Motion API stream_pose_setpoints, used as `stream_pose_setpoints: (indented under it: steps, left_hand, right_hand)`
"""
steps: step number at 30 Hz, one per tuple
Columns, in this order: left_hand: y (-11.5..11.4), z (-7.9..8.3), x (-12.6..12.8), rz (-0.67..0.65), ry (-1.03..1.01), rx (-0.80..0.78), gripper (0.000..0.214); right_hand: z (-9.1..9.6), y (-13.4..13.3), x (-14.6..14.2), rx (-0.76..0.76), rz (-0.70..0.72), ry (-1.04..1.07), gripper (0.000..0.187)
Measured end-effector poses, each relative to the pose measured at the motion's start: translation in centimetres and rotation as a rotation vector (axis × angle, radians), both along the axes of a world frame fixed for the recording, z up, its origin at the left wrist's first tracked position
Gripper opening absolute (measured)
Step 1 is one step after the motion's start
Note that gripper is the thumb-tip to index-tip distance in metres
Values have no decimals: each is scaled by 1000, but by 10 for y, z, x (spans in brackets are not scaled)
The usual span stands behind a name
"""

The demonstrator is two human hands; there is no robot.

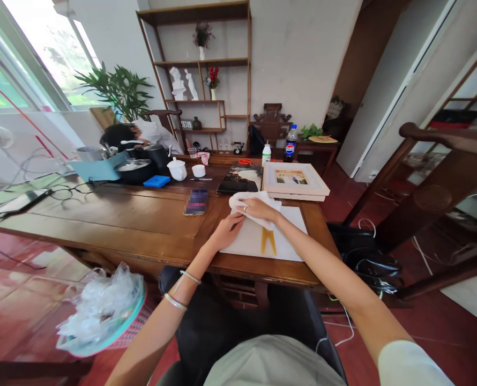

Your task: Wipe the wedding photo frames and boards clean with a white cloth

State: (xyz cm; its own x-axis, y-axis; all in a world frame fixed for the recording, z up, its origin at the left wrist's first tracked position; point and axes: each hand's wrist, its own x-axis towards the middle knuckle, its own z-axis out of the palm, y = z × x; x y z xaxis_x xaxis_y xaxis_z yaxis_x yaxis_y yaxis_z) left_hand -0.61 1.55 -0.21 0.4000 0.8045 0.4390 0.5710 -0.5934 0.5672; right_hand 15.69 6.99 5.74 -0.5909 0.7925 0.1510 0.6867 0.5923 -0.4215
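My right hand point(259, 208), with a ring on one finger, is closed on a crumpled white cloth point(238, 199) and presses it onto a white board point(290, 247). Below the cloth, a yellow forked shape point(268, 242) shows on the board; its upper end is hidden. My left hand point(227, 231) rests at the board's left edge, close beside the cloth, its fingers stretched out and touching the surface. Two bracelets sit on my left wrist.
Behind the board lie a framed picture point(297, 181) and a dark book point(239, 178). A phone point(196, 202), white teapot point(177, 169), blue box point(156, 181) and cola bottle point(290, 143) stand on the wooden table point(142, 214). A bag-lined basket point(126, 335) is on the floor. Another person point(158, 133) leans beyond the table.
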Motion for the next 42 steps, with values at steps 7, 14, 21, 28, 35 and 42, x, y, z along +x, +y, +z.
stream_pose_setpoints:
  steps: [7,14,21,28,35,42]
  left_hand:
    - [2,-3,0,10,11,-16,38]
    - [1,-3,0,15,-4,-32,38]
    - [0,-2,1,17,12,-29,40]
    - [0,-4,1,27,28,-19,40]
    - [1,-3,1,25,47,-18,41]
    - [1,-3,-1,23,36,-40,41]
  right_hand:
    - [-2,-19,41,11,-20,-9,45]
    - [-5,-48,99,49,-176,-45,41]
    - [-9,-116,118,150,-143,-187,33]
    - [28,-201,103,-48,74,-165,27]
    - [2,-124,115,21,-65,-179,41]
    - [-4,-32,113,118,-150,-226,43]
